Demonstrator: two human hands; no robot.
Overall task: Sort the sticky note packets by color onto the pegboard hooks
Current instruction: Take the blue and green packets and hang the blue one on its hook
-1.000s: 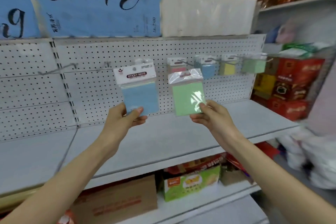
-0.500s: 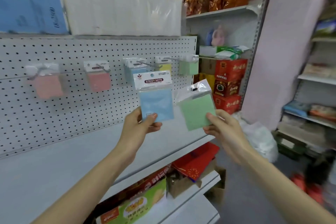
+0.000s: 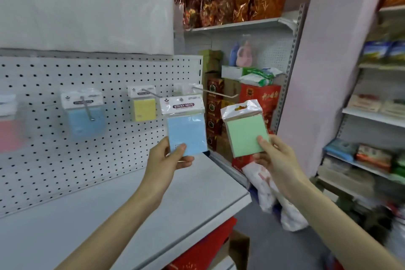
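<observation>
Both packets have shifted rightward along the pegboard (image 3: 43, 171) since the earlier frame. Left hand (image 3: 166, 160) pinches the blue packet (image 3: 186, 129) by a lower corner before the pegboard's right end; right hand (image 3: 278, 160) pinches the green packet (image 3: 245, 133), tilted, beyond that end.

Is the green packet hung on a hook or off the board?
Off. The right hand pinches the green packet by its lower corner; its hang hole is empty.
</observation>
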